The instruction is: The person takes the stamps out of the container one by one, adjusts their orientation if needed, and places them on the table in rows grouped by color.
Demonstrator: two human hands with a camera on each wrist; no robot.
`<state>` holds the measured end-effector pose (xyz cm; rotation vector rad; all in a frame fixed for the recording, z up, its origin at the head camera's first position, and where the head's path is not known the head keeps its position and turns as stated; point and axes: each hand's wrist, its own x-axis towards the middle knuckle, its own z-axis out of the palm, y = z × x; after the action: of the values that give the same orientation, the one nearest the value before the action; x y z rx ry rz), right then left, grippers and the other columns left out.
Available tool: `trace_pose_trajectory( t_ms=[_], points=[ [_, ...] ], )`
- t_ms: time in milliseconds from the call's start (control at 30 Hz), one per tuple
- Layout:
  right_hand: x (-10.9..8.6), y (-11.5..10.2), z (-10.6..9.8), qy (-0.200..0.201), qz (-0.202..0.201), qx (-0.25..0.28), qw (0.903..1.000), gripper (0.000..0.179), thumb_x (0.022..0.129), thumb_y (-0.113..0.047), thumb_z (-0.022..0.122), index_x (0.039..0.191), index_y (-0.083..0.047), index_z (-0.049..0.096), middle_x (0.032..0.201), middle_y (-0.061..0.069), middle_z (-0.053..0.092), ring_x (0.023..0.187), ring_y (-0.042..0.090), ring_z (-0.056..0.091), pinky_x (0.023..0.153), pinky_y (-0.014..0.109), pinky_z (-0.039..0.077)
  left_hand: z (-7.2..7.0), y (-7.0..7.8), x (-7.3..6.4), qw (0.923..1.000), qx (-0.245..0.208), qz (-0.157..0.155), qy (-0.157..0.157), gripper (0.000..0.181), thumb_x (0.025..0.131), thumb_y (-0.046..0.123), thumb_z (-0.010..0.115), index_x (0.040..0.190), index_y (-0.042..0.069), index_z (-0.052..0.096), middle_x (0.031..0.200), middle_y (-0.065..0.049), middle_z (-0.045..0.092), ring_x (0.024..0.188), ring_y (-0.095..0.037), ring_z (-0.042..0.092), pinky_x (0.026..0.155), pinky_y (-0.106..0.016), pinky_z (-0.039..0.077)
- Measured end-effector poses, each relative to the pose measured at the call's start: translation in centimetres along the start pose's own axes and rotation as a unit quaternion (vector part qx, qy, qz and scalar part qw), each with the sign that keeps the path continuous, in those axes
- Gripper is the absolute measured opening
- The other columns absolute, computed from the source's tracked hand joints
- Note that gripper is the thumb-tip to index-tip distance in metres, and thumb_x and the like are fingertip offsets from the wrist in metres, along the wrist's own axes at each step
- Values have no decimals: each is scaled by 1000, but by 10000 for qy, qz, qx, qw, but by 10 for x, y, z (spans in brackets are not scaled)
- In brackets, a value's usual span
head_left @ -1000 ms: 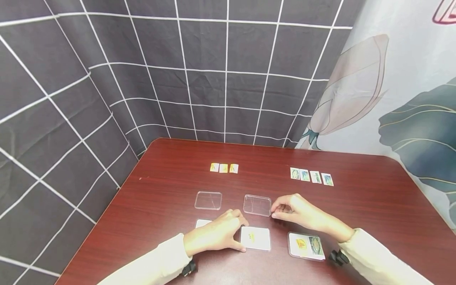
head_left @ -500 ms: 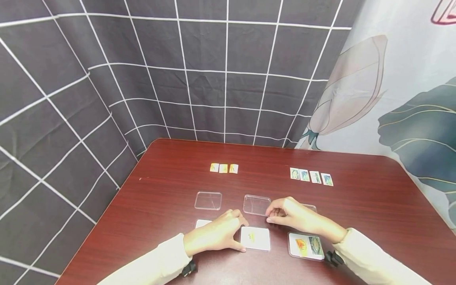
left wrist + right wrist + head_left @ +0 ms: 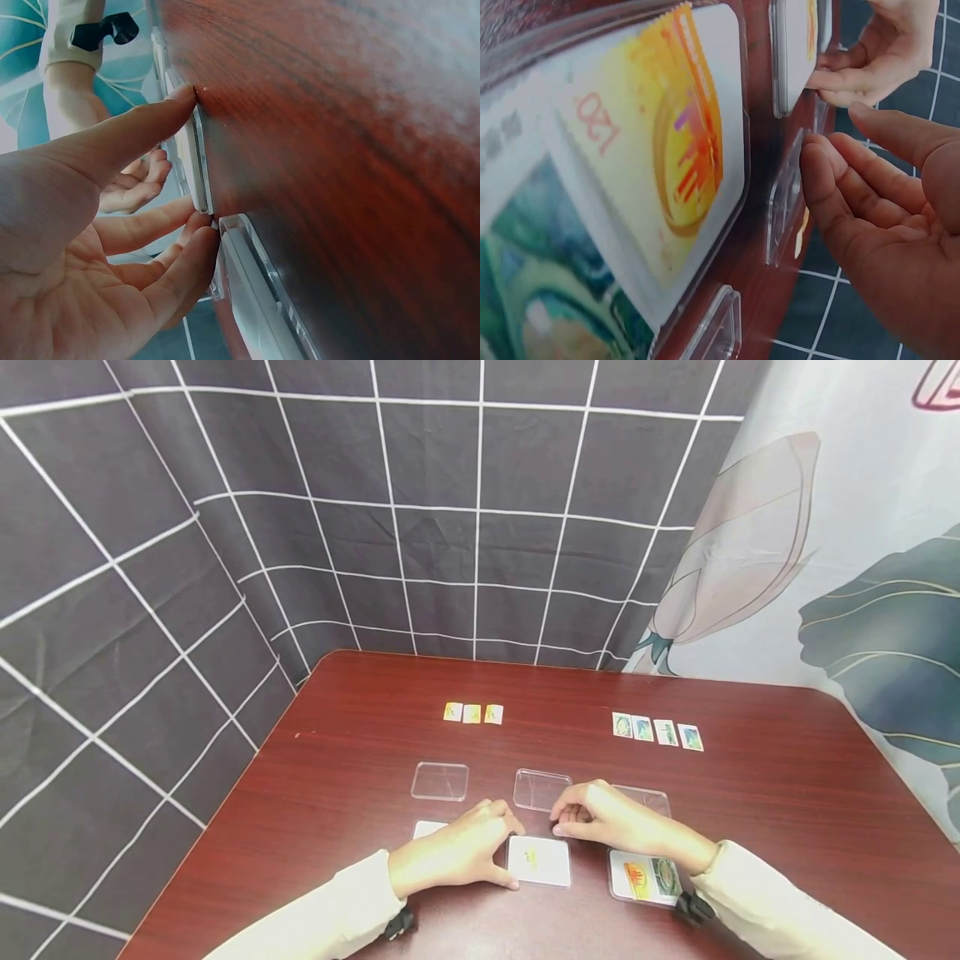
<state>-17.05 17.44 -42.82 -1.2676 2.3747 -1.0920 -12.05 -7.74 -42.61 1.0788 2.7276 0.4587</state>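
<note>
My left hand [image 3: 459, 850] holds the middle clear case [image 3: 555, 864] by its left side, thumb at the near corner and fingertips at the far one, as the left wrist view shows. On that case's white insert lies a yellow stamp [image 3: 531, 859]. My right hand [image 3: 607, 814] hovers with loosely curled fingers just beyond it, near the middle clear lid [image 3: 534, 787], and nothing shows between its fingertips. Below the right forearm sits the right case [image 3: 735, 37], holding an orange-yellow stamp [image 3: 649, 142] marked 120 and a green one [image 3: 555, 255].
Clear lids lie at left [image 3: 439, 782] and at right [image 3: 647, 797], the latter partly behind my right hand. My left hand partly covers a left case [image 3: 426, 829]. Farther back are three yellow stamps [image 3: 472, 714] and a row of several green-blue stamps [image 3: 665, 732].
My right hand has moved left and slightly nearer, from the right edge of the middle lid to beside its near edge, uncovering the right lid. The left hand keeps its place.
</note>
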Motion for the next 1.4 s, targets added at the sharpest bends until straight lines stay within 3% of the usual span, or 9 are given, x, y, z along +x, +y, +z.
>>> trace_pose_trajectory(
  t_ms=[267, 600, 1067, 1400],
  points=[
    [2, 0, 7, -43, -188, 8, 9998, 6, 91, -9, 72, 95, -5, 70, 80, -11, 61, 70, -2, 54, 61, 21, 50, -1, 1, 1, 10000, 12, 28, -11, 52, 71, 38, 89, 111, 11, 70, 101, 4, 58, 91, -8, 50, 82, -20, 43],
    [6, -3, 14, -145, -498, -408, 9978, 7, 92, -8, 70, 97, -3, 71, 83, -10, 59, 72, -3, 51, 62, 21, 49, 0, -1, 0, 9999, -13, 101, 31, 53, 71, 38, 89, 111, 10, 69, 102, 4, 58, 90, -8, 49, 83, -20, 42],
    [7, -8, 22, -146, -419, -482, 9979, 5, 88, -6, 73, 92, -4, 70, 79, -10, 55, 72, -2, 52, 62, 18, 48, 1, -2, 0, 9999, -1, 122, 22, 50, 70, 39, 89, 108, 12, 68, 98, 5, 57, 90, -8, 50, 82, -21, 43],
    [6, -8, 28, -41, -495, -600, 9970, 12, 85, -15, 78, 88, -7, 69, 78, -4, 53, 70, 0, 48, 60, 15, 44, 3, -2, 0, 9999, -10, 143, 54, 49, 70, 40, 90, 106, 14, 69, 99, 6, 58, 91, -8, 50, 83, -21, 43]
  ],
)
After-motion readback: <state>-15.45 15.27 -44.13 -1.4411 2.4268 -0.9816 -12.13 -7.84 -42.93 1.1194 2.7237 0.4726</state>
